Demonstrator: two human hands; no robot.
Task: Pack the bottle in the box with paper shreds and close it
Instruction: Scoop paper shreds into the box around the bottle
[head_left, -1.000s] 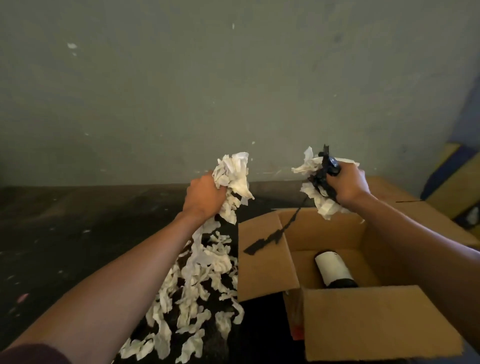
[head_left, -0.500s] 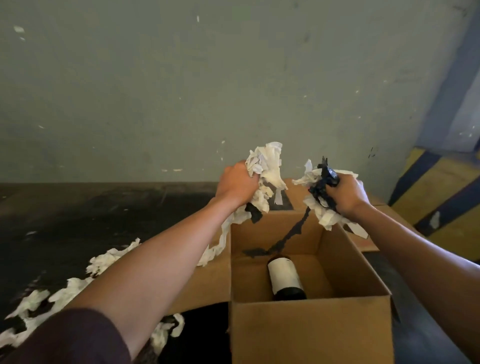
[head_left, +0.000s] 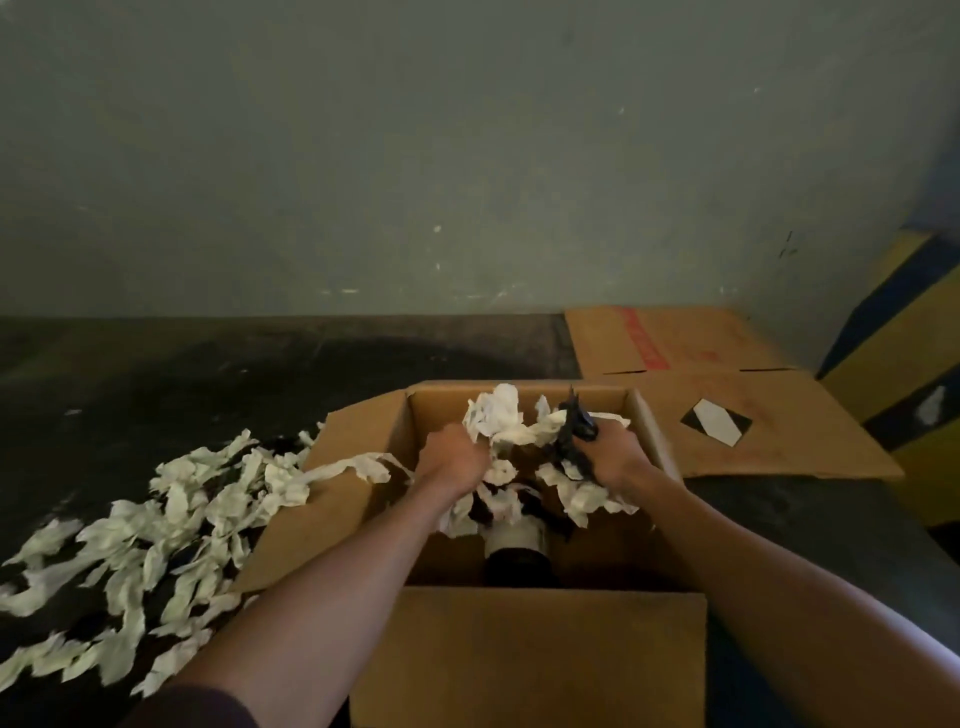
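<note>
Both hands were inside the open corrugated cardboard box (head_left: 524, 654). The left hand (head_left: 454, 457) clenched crumpled white paper shreds (head_left: 493, 418); the right hand (head_left: 615, 457) gripped white and black shreds. The dark glass bottle (head_left: 519, 553), white-labelled, lay beneath them. Loose shreds (head_left: 156, 540) littered the dark floor (head_left: 156, 374).

Dark floor (head_left: 218, 374) w/ open box (head_left: 524, 660), loose paper shreds (head_left: 171, 525) beside, flattened cardboard (head_left: 727, 405) behind.

Matt brown cardboard forms the box (head_left: 524, 654). Crumpled white paper shreds (head_left: 498, 421) bunch above the left fingers (head_left: 457, 447); a dark glossy bottle (head_left: 519, 558) with smooth white paper label lies below them.
</note>
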